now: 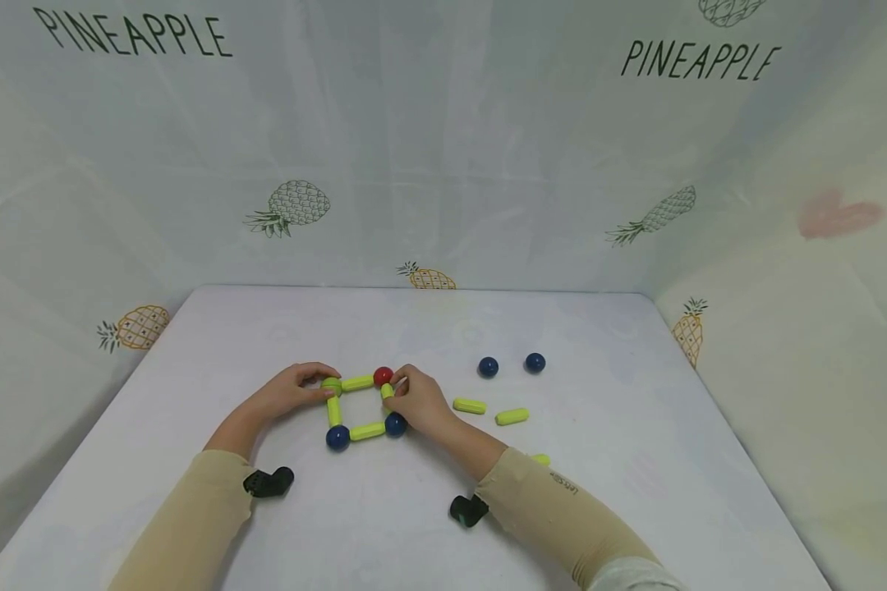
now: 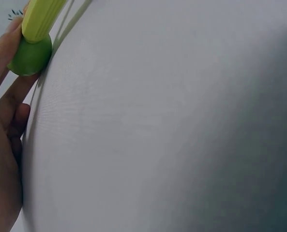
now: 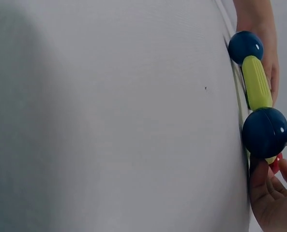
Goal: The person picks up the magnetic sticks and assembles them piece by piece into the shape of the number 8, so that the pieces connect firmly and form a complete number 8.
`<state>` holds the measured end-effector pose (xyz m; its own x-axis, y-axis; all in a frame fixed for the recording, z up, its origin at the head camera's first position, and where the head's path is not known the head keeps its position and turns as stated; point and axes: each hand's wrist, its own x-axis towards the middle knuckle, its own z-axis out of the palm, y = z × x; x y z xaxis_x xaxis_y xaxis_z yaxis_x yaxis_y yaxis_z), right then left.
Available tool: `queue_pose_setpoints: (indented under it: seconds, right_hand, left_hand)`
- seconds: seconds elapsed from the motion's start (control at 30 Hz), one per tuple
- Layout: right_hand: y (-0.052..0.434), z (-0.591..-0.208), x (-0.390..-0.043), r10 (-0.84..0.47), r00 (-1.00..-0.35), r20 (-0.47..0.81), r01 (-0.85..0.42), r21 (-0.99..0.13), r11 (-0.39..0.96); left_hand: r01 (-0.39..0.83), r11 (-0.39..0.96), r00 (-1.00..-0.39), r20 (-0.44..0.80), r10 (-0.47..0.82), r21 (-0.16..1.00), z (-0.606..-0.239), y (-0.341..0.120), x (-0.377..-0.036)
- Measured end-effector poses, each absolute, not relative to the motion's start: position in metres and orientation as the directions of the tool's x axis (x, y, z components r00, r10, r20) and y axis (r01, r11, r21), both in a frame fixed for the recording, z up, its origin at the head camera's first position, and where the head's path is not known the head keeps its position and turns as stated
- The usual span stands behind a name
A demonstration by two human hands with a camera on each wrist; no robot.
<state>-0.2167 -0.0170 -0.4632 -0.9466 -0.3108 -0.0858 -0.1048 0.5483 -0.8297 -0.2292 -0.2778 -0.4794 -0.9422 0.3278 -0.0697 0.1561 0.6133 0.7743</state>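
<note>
On the white table lies a square of yellow-green magnetic rods joined by balls. My left hand [image 1: 287, 394] holds the green ball [image 1: 331, 387] at its far left corner, thumb and fingers on either side. At the far right corner sits a red ball [image 1: 383, 377]. Along the right side, my right hand [image 1: 423, 404] pinches a short rod [image 1: 388, 391], partly hidden by the fingers, between the red ball and a dark blue ball [image 1: 395, 424]. Another dark blue ball [image 1: 337, 437] forms the near left corner, joined by the near rod [image 1: 368, 431].
Two loose blue balls [image 1: 489, 367] stand right of the square. Below them lie loose rods [image 1: 512, 416], one partly covered by the right sleeve [image 1: 562, 501]. A pineapple-print sheet [image 1: 443, 148] hangs behind the table's back edge.
</note>
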Motion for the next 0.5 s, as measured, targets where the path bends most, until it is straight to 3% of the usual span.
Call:
queue_pose_setpoints:
  seconds: [0.33,0.5]
  right_hand:
    - [-0.009,-0.459,-0.219,-0.268,-0.960,-0.085,-0.087,-0.818,0.569]
    - [-0.001,-0.458,-0.222,-0.239,-0.967,-0.094,-0.069,-0.801,0.594]
  left_hand:
    - [0.148,0.634,-0.970,-0.014,0.244,0.759,-0.481,-0.270,-0.224]
    - [0.178,0.642,-0.964,0.003,0.264,0.745,-0.473,-0.260,-0.221]
